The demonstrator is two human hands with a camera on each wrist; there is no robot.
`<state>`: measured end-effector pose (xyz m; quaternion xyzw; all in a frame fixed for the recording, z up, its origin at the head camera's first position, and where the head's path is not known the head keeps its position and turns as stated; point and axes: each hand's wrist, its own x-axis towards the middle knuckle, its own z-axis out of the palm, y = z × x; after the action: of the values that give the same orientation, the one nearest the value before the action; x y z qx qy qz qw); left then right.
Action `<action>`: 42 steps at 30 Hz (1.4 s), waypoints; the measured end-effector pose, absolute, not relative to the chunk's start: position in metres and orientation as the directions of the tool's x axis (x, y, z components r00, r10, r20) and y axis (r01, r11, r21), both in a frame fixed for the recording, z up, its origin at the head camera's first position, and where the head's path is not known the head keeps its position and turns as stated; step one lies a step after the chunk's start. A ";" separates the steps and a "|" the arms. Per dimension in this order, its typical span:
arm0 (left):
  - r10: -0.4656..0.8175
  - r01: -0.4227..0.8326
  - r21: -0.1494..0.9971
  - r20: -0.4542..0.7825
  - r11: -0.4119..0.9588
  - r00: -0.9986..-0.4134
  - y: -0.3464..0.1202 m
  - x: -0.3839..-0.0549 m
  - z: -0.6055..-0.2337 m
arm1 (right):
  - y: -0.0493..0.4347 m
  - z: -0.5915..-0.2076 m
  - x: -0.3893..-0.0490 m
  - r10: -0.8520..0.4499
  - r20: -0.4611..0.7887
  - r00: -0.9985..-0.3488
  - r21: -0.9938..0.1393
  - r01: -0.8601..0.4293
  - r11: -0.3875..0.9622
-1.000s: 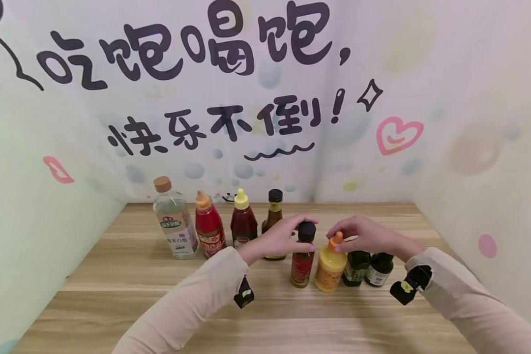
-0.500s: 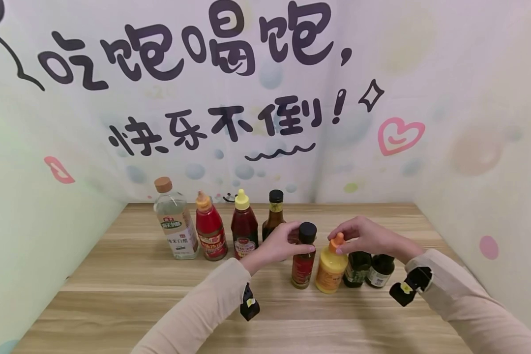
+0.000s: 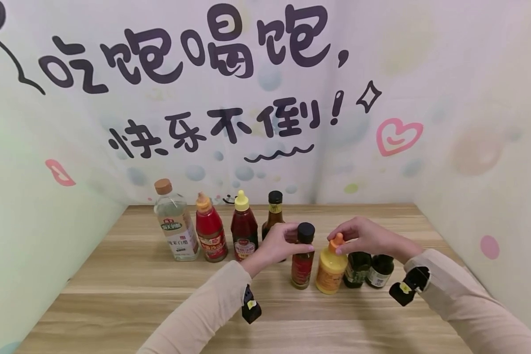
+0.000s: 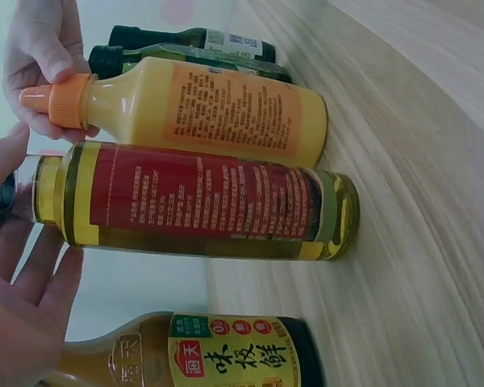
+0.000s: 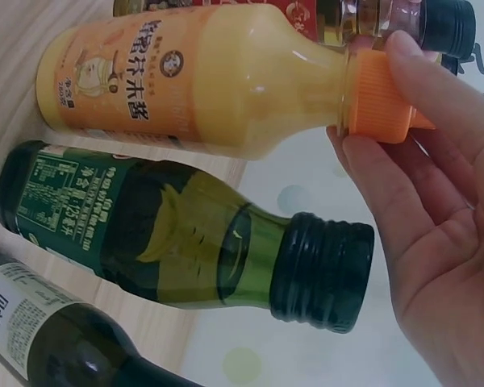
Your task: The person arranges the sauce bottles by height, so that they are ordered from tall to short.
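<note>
My left hand (image 3: pixel 275 247) holds an oil bottle (image 3: pixel 302 271) with a black cap and red label by its neck. In the left wrist view, yellow oil (image 4: pixel 79 193) shows through the glass, with the thumb on one side of the neck and the fingers on the other. Just to its right, my right hand (image 3: pixel 366 237) pinches the orange cap (image 5: pixel 381 97) of a yellow honey mustard squeeze bottle (image 3: pixel 331 271) between thumb and fingers. Both bottles stand upright side by side on the wooden table (image 3: pixel 159 314).
Right of the mustard stand a green-capped bottle (image 5: pixel 185 234) and a dark bottle (image 3: pixel 379 273). Leftward are a soy sauce bottle (image 3: pixel 275 216), a yellow-capped dark red squeeze bottle (image 3: pixel 244 228), a red squeeze bottle (image 3: pixel 210 233) and a clear vinegar bottle (image 3: pixel 177 228). A printed cloth backs the table.
My left hand's raised fingers have lowered behind the oil bottle's neck, and its wrist has shifted slightly down and right. The right hand and both bottles stay nearly in place.
</note>
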<state>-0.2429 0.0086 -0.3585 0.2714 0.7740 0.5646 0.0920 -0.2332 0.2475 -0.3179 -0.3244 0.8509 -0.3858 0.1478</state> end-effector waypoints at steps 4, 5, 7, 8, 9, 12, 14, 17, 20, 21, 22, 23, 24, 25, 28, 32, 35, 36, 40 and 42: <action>0.469 0.293 0.931 0.164 0.218 -0.868 0.007 -0.242 -0.358 | 0.247 -0.319 -0.233 -0.660 -0.014 -0.751 -0.759 -0.422 0.496; 0.457 0.289 0.932 0.163 0.220 -0.874 0.007 -0.242 -0.358 | 0.248 -0.319 -0.233 -0.659 -0.017 -0.752 -0.762 -0.417 0.495; 0.433 0.282 0.932 0.163 0.228 -0.887 0.007 -0.241 -0.355 | 0.248 -0.319 -0.233 -0.658 -0.022 -0.752 -0.766 -0.410 0.495; 0.422 0.282 0.932 0.167 0.227 -0.891 0.008 -0.240 -0.354 | 0.248 -0.319 -0.233 -0.658 -0.023 -0.752 -0.767 -0.409 0.494; 0.412 0.283 0.931 0.171 0.228 -0.895 0.008 -0.240 -0.352 | 0.248 -0.319 -0.233 -0.658 -0.023 -0.753 -0.768 -0.408 0.494; 0.380 0.283 0.930 0.180 0.235 -0.907 0.010 -0.240 -0.349 | 0.248 -0.319 -0.233 -0.654 -0.022 -0.756 -0.766 -0.408 0.497; 0.360 0.282 0.927 0.183 0.245 -0.915 0.012 -0.240 -0.348 | 0.247 -0.319 -0.234 -0.649 -0.021 -0.760 -0.763 -0.408 0.502; 0.335 0.277 0.918 0.176 0.282 -0.926 0.014 -0.239 -0.345 | 0.246 -0.319 -0.234 -0.646 -0.022 -0.763 -0.756 -0.410 0.510; 0.328 0.290 0.902 0.182 0.320 -0.927 0.015 -0.237 -0.343 | 0.245 -0.319 -0.234 -0.647 -0.022 -0.762 -0.757 -0.410 0.509; 0.329 0.300 0.893 0.187 0.335 -0.925 0.016 -0.236 -0.342 | 0.245 -0.319 -0.234 -0.647 -0.022 -0.762 -0.759 -0.409 0.506; 0.332 0.311 0.885 0.194 0.347 -0.923 0.016 -0.235 -0.341 | 0.245 -0.319 -0.234 -0.648 -0.020 -0.761 -0.762 -0.408 0.503; 0.336 0.324 0.877 0.204 0.355 -0.919 0.016 -0.235 -0.341 | 0.245 -0.319 -0.234 -0.647 -0.022 -0.762 -0.766 -0.403 0.501; 0.339 0.332 0.870 0.208 0.364 -0.918 0.016 -0.235 -0.340 | 0.246 -0.320 -0.234 -0.645 -0.022 -0.764 -0.768 -0.401 0.500; 0.341 0.336 0.865 0.209 0.372 -0.916 0.017 -0.235 -0.339 | 0.246 -0.320 -0.234 -0.644 -0.021 -0.765 -0.768 -0.400 0.500; 0.343 0.343 0.855 0.211 0.389 -0.915 0.019 -0.238 -0.336 | 0.248 -0.319 -0.235 -0.638 -0.021 -0.770 -0.763 -0.400 0.508; 0.341 0.335 0.853 0.200 0.401 -0.918 0.025 -0.242 -0.332 | 0.249 -0.318 -0.235 -0.637 -0.019 -0.771 -0.758 -0.404 0.512; 0.354 0.338 0.848 0.195 0.408 -0.915 0.029 -0.245 -0.331 | 0.248 -0.317 -0.234 -0.640 -0.017 -0.768 -0.762 -0.405 0.505; 0.359 0.340 0.845 0.192 0.413 -0.913 0.031 -0.247 -0.332 | 0.248 -0.317 -0.234 -0.640 -0.016 -0.768 -0.762 -0.405 0.505; 0.374 0.352 0.834 0.192 0.426 -0.907 0.036 -0.253 -0.332 | 0.247 -0.317 -0.233 -0.636 -0.019 -0.772 -0.765 -0.398 0.507; 0.363 0.343 0.835 0.188 0.431 -0.913 0.038 -0.255 -0.332 | 0.246 -0.318 -0.232 -0.633 -0.022 -0.774 -0.763 -0.396 0.510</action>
<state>-0.2553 0.0378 -0.3319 0.2088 0.8458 0.4909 0.0103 -0.2321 0.2459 -0.3175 -0.3008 0.8557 -0.3931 0.1508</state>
